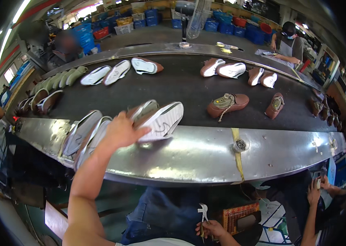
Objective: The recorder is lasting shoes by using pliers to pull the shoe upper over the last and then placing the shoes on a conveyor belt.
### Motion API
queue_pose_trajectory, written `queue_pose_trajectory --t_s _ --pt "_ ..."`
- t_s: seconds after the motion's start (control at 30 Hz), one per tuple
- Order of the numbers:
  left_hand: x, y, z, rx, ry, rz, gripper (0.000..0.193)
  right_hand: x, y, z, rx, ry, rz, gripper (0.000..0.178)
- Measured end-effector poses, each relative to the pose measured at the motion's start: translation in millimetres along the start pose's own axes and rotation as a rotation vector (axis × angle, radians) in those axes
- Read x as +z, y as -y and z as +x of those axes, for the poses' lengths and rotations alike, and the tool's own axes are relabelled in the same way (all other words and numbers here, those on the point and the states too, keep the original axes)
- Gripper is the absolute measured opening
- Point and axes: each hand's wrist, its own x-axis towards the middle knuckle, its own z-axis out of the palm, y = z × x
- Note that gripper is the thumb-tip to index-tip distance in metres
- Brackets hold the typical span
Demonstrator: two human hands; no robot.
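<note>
My left hand (pixel 124 130) reaches over the near metal ledge, fingers closed on a brown shoe upper (pixel 162 123) whose white, pen-marked underside faces up. Behind it, partly hidden by the hand, sits another brown shoe upper (pixel 145 110). Left of my wrist, two more uppers with pale undersides (pixel 83 132) lean across the ledge, partly covered by my forearm. Low in front of my lap, my right hand (pixel 212 229) is wrapped round the handles of metal pincers (pixel 203 211), their jaws pointing up.
A dark conveyor belt (pixel 173 88) carries several shoe uppers, including a brown laced one (pixel 227 104). A small cup of tacks (pixel 240 145) stands on the metal ledge (pixel 197 158) by a yellow strip. A co-worker (pixel 289 43) works across the belt; another person's arms (pixel 314 197) show at right.
</note>
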Motion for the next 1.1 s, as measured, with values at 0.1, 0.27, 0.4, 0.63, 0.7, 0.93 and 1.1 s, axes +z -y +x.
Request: queue_pose_trajectory --t_s 0.1,0.27,0.4,0.63,0.7,0.93,1.1 --pt "29.7 33.3 -95.2 0.078 -0.126 -0.189 0.076 13.1 -15.8 -6.4 -0.029 -0.055 -0.056 0.039" --pt "44.3 14.9 -118.7 0.312 -0.371 0.043 0.098 42.9 -27.9 -17.0 -0.064 -0.092 -0.077 0.037" --pt "27.3 -38.9 -11.9 0.187 0.163 -0.084 0.099 57.0 -43.1 -18.9 -0.094 -0.116 -0.123 0.035" --pt "37.0 -49.8 25.4 0.222 0.228 -0.318 0.092 88.4 -82.6 -31.9 -0.114 -0.273 -0.155 0.027" --pt "25.5 -51.0 -13.4 0.302 0.23 -0.486 0.087 107.2 -75.7 -48.4 -0.11 -0.358 -0.22 0.025" --pt "72.1 -35.6 -231.4 0.612 0.315 -1.56 0.096 164.1 -77.5 -110.2 -0.491 -0.411 -0.272 0.037" --pt "186.8 -42.4 -334.3 0.401 0.394 -1.801 0.114 211.9 -71.2 -146.2 -0.429 -0.447 -0.789 0.03"
